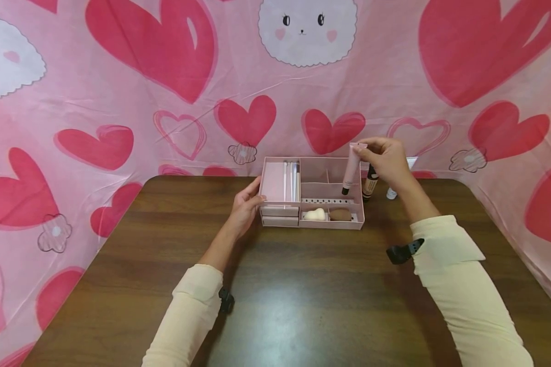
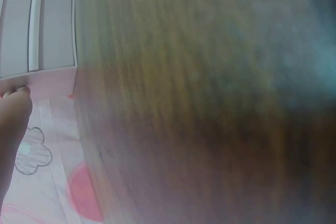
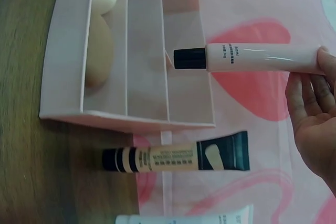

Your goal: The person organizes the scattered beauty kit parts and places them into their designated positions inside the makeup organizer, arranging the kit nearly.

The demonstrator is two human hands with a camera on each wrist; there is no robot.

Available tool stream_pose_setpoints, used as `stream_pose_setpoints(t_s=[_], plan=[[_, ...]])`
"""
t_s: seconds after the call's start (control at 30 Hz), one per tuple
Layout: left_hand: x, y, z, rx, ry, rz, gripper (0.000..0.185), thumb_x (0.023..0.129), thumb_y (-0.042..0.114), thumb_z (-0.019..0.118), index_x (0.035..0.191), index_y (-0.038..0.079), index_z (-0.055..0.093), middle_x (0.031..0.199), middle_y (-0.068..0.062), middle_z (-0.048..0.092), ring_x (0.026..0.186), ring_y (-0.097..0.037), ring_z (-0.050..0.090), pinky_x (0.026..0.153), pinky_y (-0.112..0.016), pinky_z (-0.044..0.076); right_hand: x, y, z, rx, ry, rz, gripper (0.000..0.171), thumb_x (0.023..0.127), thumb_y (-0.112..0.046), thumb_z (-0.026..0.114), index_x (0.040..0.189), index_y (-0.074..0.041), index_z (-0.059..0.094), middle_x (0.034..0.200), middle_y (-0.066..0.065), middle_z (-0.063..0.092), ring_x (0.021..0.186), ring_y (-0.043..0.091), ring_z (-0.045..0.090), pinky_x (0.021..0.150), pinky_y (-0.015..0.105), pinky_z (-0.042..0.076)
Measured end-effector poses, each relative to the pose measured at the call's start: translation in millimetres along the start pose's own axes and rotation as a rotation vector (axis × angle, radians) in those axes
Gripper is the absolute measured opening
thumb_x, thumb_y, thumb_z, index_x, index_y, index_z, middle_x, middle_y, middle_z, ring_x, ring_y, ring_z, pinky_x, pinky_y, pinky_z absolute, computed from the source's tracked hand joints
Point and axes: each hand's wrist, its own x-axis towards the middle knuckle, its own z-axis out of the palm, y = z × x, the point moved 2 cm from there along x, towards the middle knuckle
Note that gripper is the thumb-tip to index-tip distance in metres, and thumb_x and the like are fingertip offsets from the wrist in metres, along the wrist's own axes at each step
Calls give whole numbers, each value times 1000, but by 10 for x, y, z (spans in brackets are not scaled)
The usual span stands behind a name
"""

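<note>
My right hand (image 1: 387, 160) pinches a pale pink squeeze tube (image 1: 351, 168) by its flat end, with the black cap pointing down. The tube hangs over the right rear part of a pink makeup organizer (image 1: 281, 182); in the right wrist view the cap (image 3: 190, 59) overlaps the compartments. My left hand (image 1: 244, 211) grips the organizer's left side, thumb at the front corner and fingers along the wall. Inside the organizer are several thin sticks or brushes (image 1: 292, 181), a cream sponge (image 1: 315, 214) and a brown sponge (image 1: 340, 214).
Right of the organizer, a beige tube with black ends (image 3: 168, 157) stands on its cap. Beside it stands a white tube (image 3: 184, 219). Two drawers (image 1: 280, 216) face the front left. The wooden table (image 1: 275, 295) meets a pink heart-print cloth (image 1: 183, 92) at the back.
</note>
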Motion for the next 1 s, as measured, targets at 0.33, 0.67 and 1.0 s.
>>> stream_pose_setpoints(t_s=[0.33,0.67,1.0], plan=[[0,4,6,-8,6,-5,67,94,-12,43,157,-7,23,169,-19,21,153,-30,26,99,-11,46,127,79,244,116,-38,13,21,93,-1,68,90,-21,74,82,-24,73,78,-8,67,74,11,56],[14,5,2,-17,9,0,66,94,-12,43,157,-7,24,169,-20,22,150,-30,27,96,-10,47,215,90,417,34,32,0,28,94,-6,69,110,16,67,77,-27,67,74,-8,62,71,10,55],[15,-25,-12,-29,6,11,67,93,-14,41,157,-9,23,169,-21,22,147,-29,30,96,-10,48,306,161,578,28,44,-12,29,94,-6,70,111,17,68,76,-28,65,74,-7,60,70,8,52]])
